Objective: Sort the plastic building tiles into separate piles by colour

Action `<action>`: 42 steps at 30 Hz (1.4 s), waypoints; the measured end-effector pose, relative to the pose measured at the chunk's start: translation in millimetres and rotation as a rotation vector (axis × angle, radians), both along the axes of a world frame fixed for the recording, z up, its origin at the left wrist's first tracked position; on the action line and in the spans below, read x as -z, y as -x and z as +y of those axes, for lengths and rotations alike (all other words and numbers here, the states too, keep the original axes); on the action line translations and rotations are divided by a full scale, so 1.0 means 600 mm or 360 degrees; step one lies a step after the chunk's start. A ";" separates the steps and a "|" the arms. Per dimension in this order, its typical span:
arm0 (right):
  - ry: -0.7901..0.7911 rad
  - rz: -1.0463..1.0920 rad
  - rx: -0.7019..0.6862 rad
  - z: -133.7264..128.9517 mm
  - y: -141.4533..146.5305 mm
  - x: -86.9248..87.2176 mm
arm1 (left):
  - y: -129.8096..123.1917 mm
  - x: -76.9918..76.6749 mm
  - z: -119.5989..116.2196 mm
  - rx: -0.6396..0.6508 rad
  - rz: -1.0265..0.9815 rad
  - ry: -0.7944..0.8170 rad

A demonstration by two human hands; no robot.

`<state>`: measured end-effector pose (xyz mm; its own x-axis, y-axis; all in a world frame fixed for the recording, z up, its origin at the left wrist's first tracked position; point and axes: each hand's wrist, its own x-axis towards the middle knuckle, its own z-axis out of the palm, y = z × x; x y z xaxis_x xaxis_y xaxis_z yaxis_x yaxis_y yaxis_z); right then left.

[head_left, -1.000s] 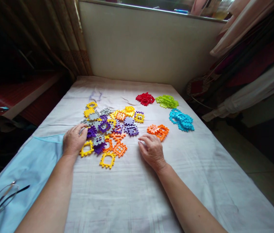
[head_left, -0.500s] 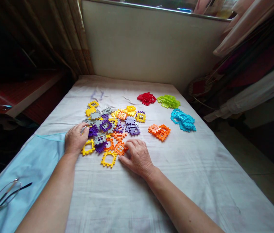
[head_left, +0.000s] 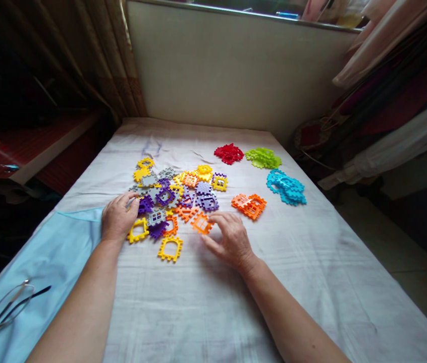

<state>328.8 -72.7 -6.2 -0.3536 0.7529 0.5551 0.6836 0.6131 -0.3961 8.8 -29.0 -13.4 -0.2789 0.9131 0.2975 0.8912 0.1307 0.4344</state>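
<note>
My right hand (head_left: 232, 239) grips an orange window-shaped building piece (head_left: 202, 223) by its right edge, between thumb and fingers. My left hand (head_left: 119, 216) rests at the left edge of a mixed pile of toothed plastic pieces, fingers bent with a gap to the thumb. Closest to it are a purple piece (head_left: 145, 204) and a yellow frame piece (head_left: 138, 230). Grey, purple, orange and yellow pieces overlap in the pile, among them a grey window piece (head_left: 156, 217). Another yellow frame piece (head_left: 170, 248) lies at the near side.
Separate heaps lie to the right: orange pieces (head_left: 249, 206), red pieces (head_left: 228, 153), green pieces (head_left: 262, 158) and blue pieces (head_left: 286, 187). Eyeglasses (head_left: 5, 312) sit on a light blue cloth (head_left: 73, 247) at the left. A wall (head_left: 213, 70) borders the sheet-covered surface (head_left: 183, 312).
My right hand has shifted right, drawing the orange window piece away from the pile with it. My left hand stays in place.
</note>
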 end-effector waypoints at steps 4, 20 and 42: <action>-0.0101 -0.0027 0.0519 0.042 -0.061 0.008 | 0.001 -0.002 -0.001 0.0011 0.0006 0.0018; 0.0175 -0.0170 0.1102 0.123 -0.146 0.015 | 0.001 -0.003 0.000 0.0001 0.0001 0.0009; -0.0164 -0.0017 0.0116 0.043 -0.045 0.026 | -0.110 -0.027 -0.018 0.0744 0.0453 0.0204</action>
